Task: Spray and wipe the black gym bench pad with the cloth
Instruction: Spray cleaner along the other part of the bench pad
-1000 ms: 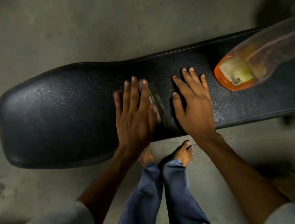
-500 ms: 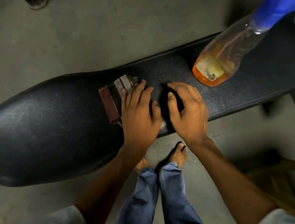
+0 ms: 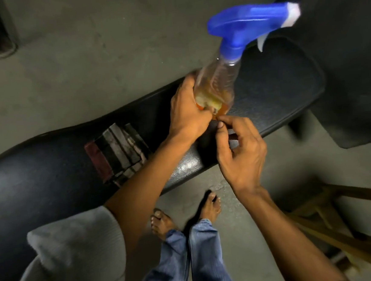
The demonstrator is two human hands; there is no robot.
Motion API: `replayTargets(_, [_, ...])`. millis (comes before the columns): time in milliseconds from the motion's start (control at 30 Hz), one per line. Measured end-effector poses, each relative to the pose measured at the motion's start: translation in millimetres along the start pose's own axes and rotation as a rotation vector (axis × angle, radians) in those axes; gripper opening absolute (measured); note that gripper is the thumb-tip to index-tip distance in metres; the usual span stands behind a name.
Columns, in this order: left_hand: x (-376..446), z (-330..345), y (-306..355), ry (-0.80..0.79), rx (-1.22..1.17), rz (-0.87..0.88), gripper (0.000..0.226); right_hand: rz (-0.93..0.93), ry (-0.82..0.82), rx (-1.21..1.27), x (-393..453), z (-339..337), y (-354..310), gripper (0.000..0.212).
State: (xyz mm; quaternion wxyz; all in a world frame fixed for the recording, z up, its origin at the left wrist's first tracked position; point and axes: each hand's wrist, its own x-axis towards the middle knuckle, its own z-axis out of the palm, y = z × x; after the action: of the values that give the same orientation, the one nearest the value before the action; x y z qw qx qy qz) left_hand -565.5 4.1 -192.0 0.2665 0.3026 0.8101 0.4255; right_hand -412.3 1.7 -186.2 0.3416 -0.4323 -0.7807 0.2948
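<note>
Left grip (image 3: 187, 111) wraps the lower body of the spray bottle (image 3: 217, 82), which stands on the black bench pad (image 3: 275, 84); right grip (image 3: 241, 151) hovers just beside the base, fingers loosely curled, holding nothing. Expect a light, mostly empty clear plastic body that flexes if squeezed; take it at the neck below the blue trigger head (image 3: 248, 22). The cloth (image 3: 116, 150), soft and striped, lies folded flat on the pad near your left forearm. Motion blur obscures the bottle's label, and your left fingers cover part of its base. The pad's left end is cut off.
</note>
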Motion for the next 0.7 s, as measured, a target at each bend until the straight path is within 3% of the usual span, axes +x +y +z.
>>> replayTargets(167, [-6.5, 16.4, -5.8, 0.061, -0.006, 0.086, 0.041, 0.039, 0.113, -0.007, 1.8, -17.8, 3.3, 0.010])
replayTargets(267, [-16.8, 22.3, 0.2, 0.051, -0.066, 0.131, 0.033, 0.106, 0.225, 0.047, 10.7, -25.8, 3.4, 0.036])
replayTargets(400, [-48.1, 32.3, 12.3, 0.028, -0.005, 0.227, 0.016, 0.177, 0.189, 0.176, 33.9, -35.2, 7.3, 0.070])
replayTargets(500, [-79.4, 42.0, 9.8, 0.001, 0.051, 0.245, 0.020, 0.244, 0.204, 0.331, 46.5, -38.5, 4.2, 0.064])
replayTargets(600, [-106.4, 52.3, -3.0, -0.057, 0.028, 0.186, 0.022, 0.310, 0.330, 0.429, 60.0, -45.1, 3.8, 0.059])
replayTargets(700, [-128.0, 57.1, -14.6, -0.090, 0.073, 0.188, 0.028, 0.383, 0.337, 0.384, 69.3, -47.2, 13.2, 0.032])
